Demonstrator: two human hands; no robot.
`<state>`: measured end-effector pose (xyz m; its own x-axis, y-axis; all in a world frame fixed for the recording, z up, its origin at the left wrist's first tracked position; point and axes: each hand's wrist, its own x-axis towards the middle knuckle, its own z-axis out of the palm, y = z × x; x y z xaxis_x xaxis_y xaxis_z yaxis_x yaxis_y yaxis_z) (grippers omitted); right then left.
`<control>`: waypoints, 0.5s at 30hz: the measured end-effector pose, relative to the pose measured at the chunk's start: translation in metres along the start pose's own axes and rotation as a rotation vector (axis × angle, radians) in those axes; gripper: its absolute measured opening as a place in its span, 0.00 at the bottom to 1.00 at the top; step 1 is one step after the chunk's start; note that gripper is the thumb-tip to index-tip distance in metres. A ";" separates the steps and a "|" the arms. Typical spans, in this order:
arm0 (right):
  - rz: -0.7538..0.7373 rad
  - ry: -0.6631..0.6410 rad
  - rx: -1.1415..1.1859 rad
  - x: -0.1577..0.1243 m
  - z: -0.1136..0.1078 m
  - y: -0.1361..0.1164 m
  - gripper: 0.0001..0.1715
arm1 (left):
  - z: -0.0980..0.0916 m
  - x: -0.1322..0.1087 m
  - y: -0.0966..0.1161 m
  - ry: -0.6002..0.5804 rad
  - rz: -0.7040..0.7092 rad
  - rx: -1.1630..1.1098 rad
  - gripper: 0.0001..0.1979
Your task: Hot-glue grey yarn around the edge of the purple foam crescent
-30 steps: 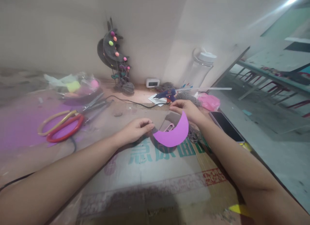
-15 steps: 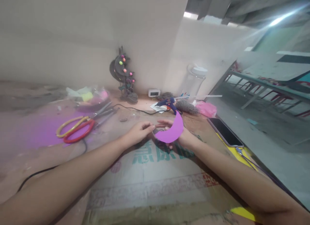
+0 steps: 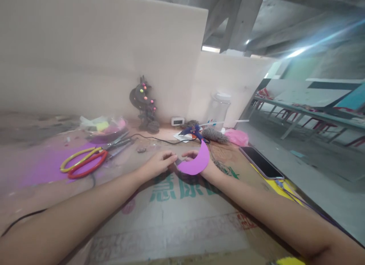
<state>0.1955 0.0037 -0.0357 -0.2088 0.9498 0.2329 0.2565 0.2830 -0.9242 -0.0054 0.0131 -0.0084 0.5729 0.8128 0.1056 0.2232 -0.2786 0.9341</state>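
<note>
A purple paper crescent (image 3: 198, 164) is held up over the cardboard, its hollow side facing up and left. My left hand (image 3: 159, 164) pinches at its left tip, where a small grey piece shows between the fingers. My right hand (image 3: 211, 170) is closed round the crescent from behind and to the right, most of its fingers hidden by the paper. Just beyond the hands lies a dark blue glue gun (image 3: 194, 130) with a long white glue stick in it. Grey yarn (image 3: 215, 135) is wound in a bundle beside it, and loose yarn (image 3: 224, 167) trails near my right wrist.
Scissors (image 3: 104, 155) with red and yellow handles lie at left on purple paper (image 3: 47, 166). At the back stand a grey moon ornament (image 3: 142, 99), a small digital clock (image 3: 177, 121) and a clear bottle (image 3: 218, 109). A phone (image 3: 261, 163) lies near the table's right edge.
The camera view has tilted up, so the table things appear lower and slightly left. Both hands still hold the crescent, with little visible change in grip.
</note>
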 end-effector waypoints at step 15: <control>0.156 0.088 0.002 -0.006 -0.010 -0.016 0.13 | 0.000 0.001 -0.003 -0.009 0.030 0.030 0.17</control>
<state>0.2019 -0.0056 -0.0193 -0.0835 0.9901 0.1125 0.2770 0.1315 -0.9518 -0.0054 0.0146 -0.0113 0.5868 0.7991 0.1305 0.2288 -0.3183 0.9200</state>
